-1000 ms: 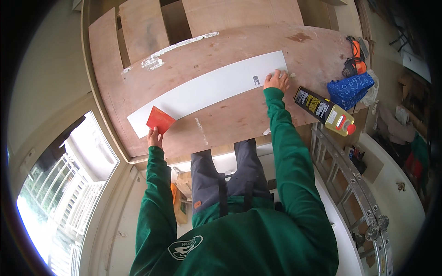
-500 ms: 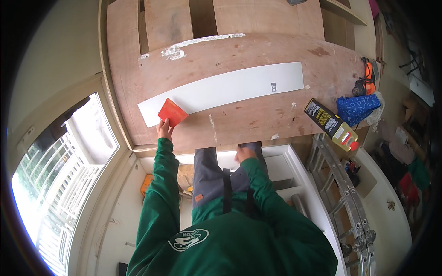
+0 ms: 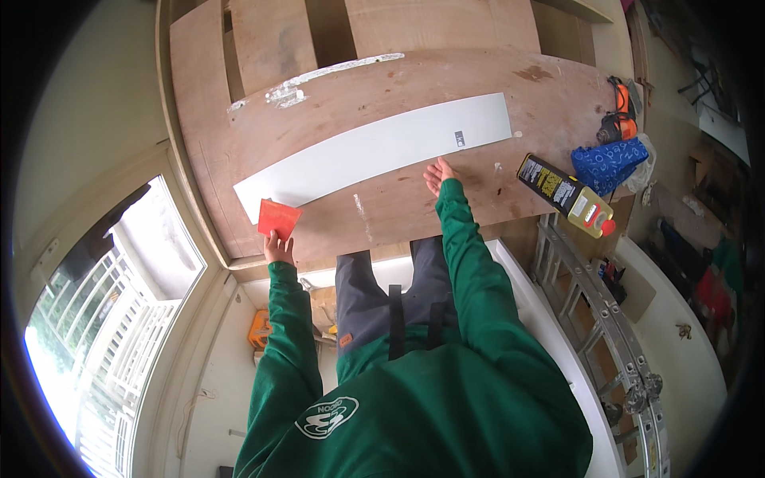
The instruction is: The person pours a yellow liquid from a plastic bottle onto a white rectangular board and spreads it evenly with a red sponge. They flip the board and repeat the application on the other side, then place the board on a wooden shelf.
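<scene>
My left hand (image 3: 279,248) pinches the lower edge of a flat, square red sheet (image 3: 280,217), possibly a sanding or scraping pad; its exact kind I cannot make out. The sheet overlaps the near left end of a long white strip (image 3: 358,156) lying on the wooden board (image 3: 319,231). My right hand (image 3: 439,174) holds nothing, its fingers apart, just short of the strip's near edge. Close to it on the strip is a small dark label (image 3: 460,139).
At the board's right edge lie a black-and-yellow bottle with a red cap (image 3: 570,195), a blue bag (image 3: 610,166) and an orange-and-black tool (image 3: 619,119). A metal ladder (image 3: 598,319) leans at my right. A bright window (image 3: 119,319) is on my left.
My left hand has drawn the red sheet nearer and slightly left, toward the strip's edge. My right hand has risen from beside my leg to the board and opened.
</scene>
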Demonstrator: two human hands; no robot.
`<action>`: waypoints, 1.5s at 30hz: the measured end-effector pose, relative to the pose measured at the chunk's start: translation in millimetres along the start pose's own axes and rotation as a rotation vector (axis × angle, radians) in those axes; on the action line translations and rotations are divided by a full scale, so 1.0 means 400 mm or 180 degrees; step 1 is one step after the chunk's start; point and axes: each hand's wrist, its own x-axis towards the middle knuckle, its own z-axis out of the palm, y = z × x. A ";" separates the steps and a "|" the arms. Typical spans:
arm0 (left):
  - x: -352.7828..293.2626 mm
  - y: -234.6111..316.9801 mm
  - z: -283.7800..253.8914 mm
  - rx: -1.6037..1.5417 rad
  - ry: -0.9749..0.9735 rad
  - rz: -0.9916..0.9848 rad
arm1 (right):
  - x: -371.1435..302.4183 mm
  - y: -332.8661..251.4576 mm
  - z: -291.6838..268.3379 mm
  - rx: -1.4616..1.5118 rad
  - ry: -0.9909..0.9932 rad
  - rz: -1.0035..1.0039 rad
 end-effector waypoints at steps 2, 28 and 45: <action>-0.006 -0.015 -0.031 0.0028 0.0024 -0.0095 | 0.019 -0.034 0.043 -0.0074 0.0178 -0.0061; -0.168 -0.061 0.181 0.0734 -0.0719 -0.0146 | -0.210 0.166 -0.193 -0.2625 0.0752 -0.2516; -0.861 -0.309 0.743 0.1563 -0.3648 -0.0268 | -0.643 -0.003 -0.508 0.1050 -0.1085 -0.2096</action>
